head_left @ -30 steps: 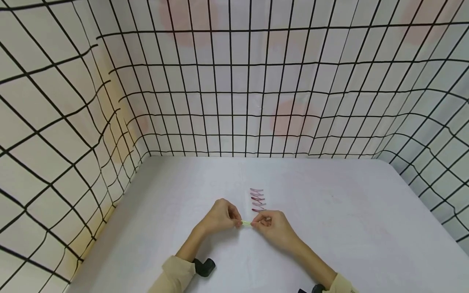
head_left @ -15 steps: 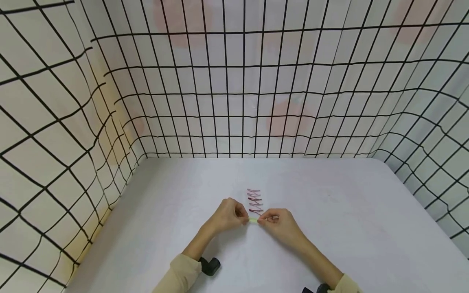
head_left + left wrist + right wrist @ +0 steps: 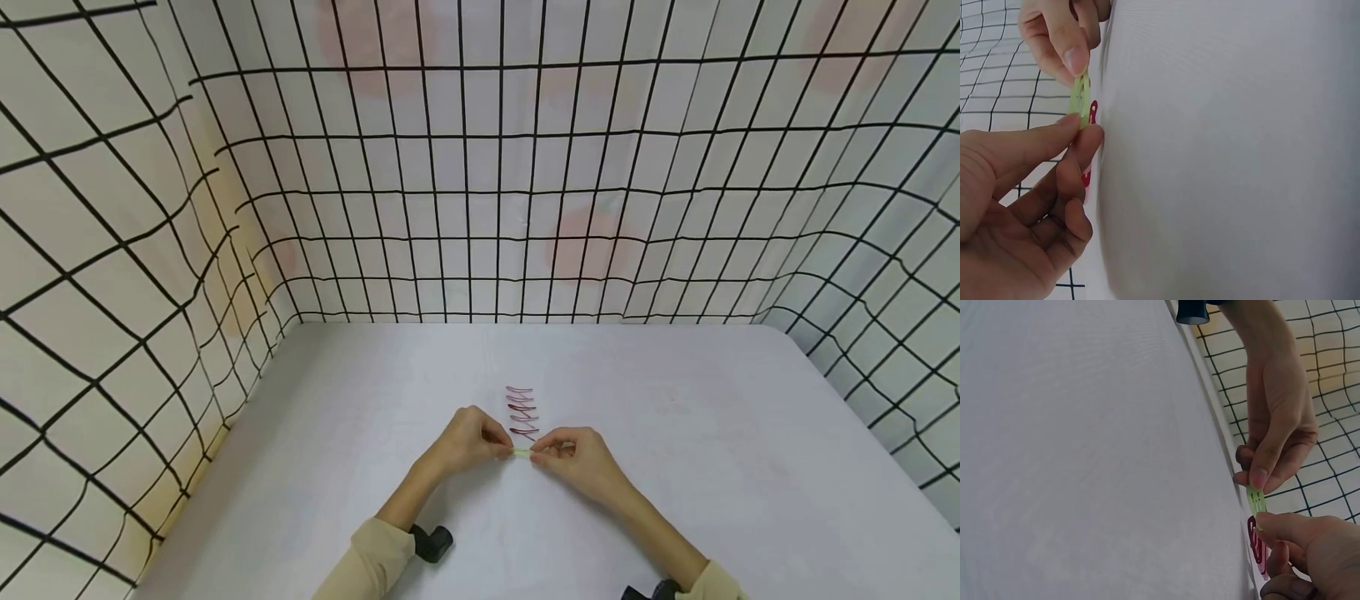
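Note:
A light green snap hair clip [image 3: 522, 452] is stretched between both hands just above the white table. My left hand [image 3: 467, 442] pinches one end of it between thumb and index finger. The other end is pinched by my right hand [image 3: 579, 463]. Close up in the left wrist view, the green clip [image 3: 1080, 100] shows two thin arms with a gap between them. Just beyond the hands lies a column of several red and pink hair clips [image 3: 522, 407], partly hidden behind the fingers in both wrist views.
The table [image 3: 675, 400] has a white cover. Black wire grid panels [image 3: 480, 192] stand along its back, left and right sides, with white cloth behind them. A dark camera mount [image 3: 431, 544] sits on the left wrist.
Both hands and the green clip shifted slightly right in the head view, nearer the red and pink clips, then stayed almost still. The view itself also shifted a little. Both pinches continue.

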Available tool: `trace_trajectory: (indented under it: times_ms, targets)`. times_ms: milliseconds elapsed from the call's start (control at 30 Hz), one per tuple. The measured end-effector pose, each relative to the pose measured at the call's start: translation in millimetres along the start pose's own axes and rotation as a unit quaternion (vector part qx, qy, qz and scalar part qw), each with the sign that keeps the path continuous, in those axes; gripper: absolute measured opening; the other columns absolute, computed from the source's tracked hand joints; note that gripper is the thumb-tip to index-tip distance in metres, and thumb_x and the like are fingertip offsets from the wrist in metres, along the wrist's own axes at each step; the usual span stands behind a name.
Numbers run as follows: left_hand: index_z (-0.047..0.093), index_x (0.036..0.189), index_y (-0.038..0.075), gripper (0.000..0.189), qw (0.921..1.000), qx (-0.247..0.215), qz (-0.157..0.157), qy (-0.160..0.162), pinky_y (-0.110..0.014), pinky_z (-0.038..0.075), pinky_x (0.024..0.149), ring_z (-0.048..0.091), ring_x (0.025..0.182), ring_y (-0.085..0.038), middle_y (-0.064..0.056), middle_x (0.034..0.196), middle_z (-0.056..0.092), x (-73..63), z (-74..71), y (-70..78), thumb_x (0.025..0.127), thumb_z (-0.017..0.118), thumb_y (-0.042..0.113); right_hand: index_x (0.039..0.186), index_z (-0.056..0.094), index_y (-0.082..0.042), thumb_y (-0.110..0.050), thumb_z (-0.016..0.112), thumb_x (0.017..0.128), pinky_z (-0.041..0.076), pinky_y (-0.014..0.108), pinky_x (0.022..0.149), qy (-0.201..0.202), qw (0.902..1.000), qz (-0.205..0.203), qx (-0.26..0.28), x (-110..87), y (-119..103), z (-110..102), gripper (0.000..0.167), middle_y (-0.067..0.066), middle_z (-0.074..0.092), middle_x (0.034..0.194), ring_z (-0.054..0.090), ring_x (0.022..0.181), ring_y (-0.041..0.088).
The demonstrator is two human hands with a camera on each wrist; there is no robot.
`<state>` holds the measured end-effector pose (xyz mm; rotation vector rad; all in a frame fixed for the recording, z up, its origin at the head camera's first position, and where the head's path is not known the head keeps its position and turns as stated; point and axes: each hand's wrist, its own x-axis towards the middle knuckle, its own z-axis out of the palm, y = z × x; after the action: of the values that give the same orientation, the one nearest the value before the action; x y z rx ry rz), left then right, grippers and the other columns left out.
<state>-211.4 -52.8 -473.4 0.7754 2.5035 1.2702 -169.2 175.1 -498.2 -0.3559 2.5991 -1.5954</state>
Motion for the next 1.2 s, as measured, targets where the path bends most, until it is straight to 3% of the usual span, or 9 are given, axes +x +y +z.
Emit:
trace_trajectory:
  times_ms: [433,700,1200]
  targets:
    - [0.084,0.087,0.004,0.006,0.9994,0.016,-0.021,0.022,-0.015,0.044,0.060,0.056,0.066,0.001,-0.008,0.082,0.080,9.6,5.5,-0.3,0.085,0.082,0.000,0.089,0.081,-0.010,-0.010,0.084,0.084,0.036,0.019,0.054,0.046,0.9982,0.027,-0.029,6.1,6,-2,0.006,-0.004,0.057,0.066,0.045,0.057,0.002]
    - [0.083,0.086,0.002,0.002,0.9994,0.012,-0.023,0.023,-0.015,0.045,0.061,0.057,0.069,-0.001,-0.009,0.083,0.081,15.0,6.4,-2.5,0.085,0.083,0.002,0.090,0.081,-0.011,-0.013,0.084,0.085,0.032,0.019,0.053,0.040,0.9974,0.047,-0.036,8.0,7,-3,0.006,-0.003,0.054,0.064,0.041,0.054,0.001]
    - [0.083,0.086,0.002,0.005,0.9994,0.000,-0.031,0.013,-0.014,0.046,0.061,0.058,0.067,0.001,-0.010,0.083,0.081,13.3,4.2,-3.6,0.083,0.085,0.004,0.092,0.082,-0.011,-0.017,0.085,0.085,0.033,0.019,0.051,0.034,0.9987,0.016,-0.035,7.1,13,-5,0.010,-0.002,0.059,0.065,0.043,0.053,0.003]
